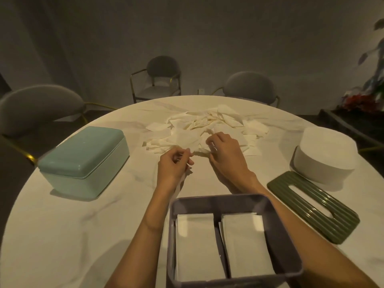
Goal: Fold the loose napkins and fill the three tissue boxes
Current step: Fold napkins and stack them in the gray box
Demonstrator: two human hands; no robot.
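Note:
A pile of loose white napkins (203, 125) lies at the middle back of the round white table (62, 225). At its near edge my left hand (173, 165) and my right hand (223, 150) each pinch one end of a single napkin (200, 154) stretched between them. An open grey box (234, 202) stands at the front, holding two stacks of folded napkins (197, 246) side by side. Its dark green ribbed lid (311, 206) lies to the right. A closed mint-green tissue box (83, 159) stands at the left, a closed white rounded box (326, 154) at the right.
Three grey chairs stand round the table's far side: one (37, 107) at the left, one (162, 77) further back, one (249, 86) at the right. A plant (372, 80) with red flowers fills the far right corner.

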